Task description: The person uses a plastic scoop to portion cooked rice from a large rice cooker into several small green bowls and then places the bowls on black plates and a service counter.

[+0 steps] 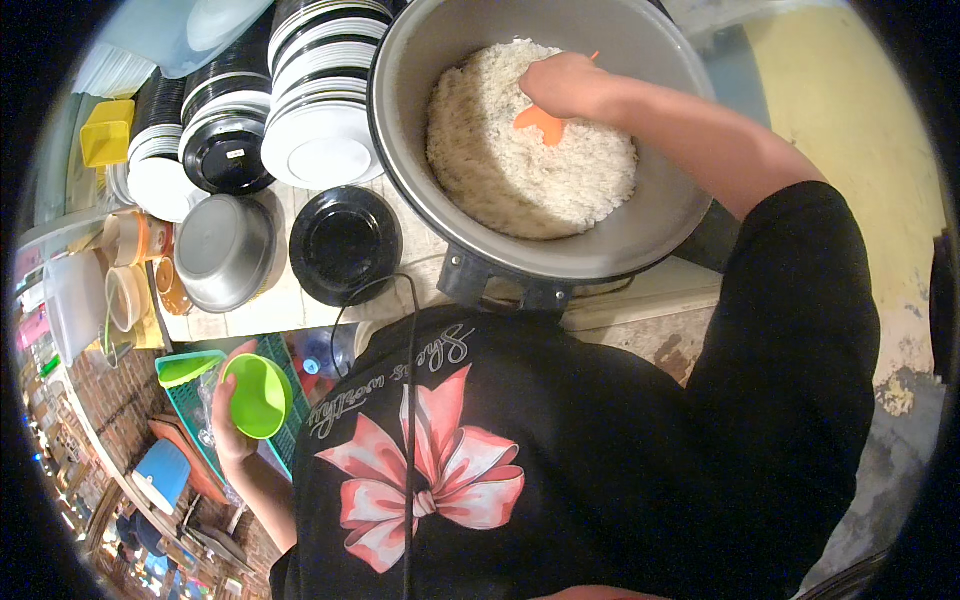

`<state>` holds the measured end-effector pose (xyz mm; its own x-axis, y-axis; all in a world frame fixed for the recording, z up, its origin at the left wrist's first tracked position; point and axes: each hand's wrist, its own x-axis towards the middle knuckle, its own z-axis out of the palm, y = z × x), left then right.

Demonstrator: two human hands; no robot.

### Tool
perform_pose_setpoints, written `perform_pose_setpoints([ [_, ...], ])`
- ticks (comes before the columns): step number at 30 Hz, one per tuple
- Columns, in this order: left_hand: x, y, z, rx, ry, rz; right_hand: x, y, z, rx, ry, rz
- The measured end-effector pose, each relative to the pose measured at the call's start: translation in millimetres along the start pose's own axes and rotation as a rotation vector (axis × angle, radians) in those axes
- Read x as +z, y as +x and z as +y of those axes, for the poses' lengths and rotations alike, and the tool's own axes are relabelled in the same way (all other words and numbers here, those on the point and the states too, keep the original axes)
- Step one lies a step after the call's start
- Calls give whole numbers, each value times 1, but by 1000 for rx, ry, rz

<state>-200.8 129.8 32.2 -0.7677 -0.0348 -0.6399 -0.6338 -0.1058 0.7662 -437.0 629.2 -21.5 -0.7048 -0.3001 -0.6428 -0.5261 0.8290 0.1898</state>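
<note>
A large, round grey metal pot with a black handle bracket holds a thick mass of cooked white rice. My right hand is inside the pot, closed around an orange plastic rice paddle whose blade touches the rice. Low on the left, away from the pot, my left hand grips a small bright green plastic bowl, its hollow side facing the camera. A black plate lies on the tiled counter between the pot and an upturned grey metal basin.
Tall stacks of white plates and black plates stand left of the pot. Beyond them are a yellow container and brown cups. A green plastic basket is below the counter's edge. A black cable hangs before my shirt.
</note>
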Motion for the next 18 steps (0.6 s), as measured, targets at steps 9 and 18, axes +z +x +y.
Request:
perform_pose_setpoints([
  [9,8,-2,11,5,-14,-26,3,-13,-26,-201,347,-172],
  [18,38,1,47,126,66,-22,0,-41,14,-392,752,70],
])
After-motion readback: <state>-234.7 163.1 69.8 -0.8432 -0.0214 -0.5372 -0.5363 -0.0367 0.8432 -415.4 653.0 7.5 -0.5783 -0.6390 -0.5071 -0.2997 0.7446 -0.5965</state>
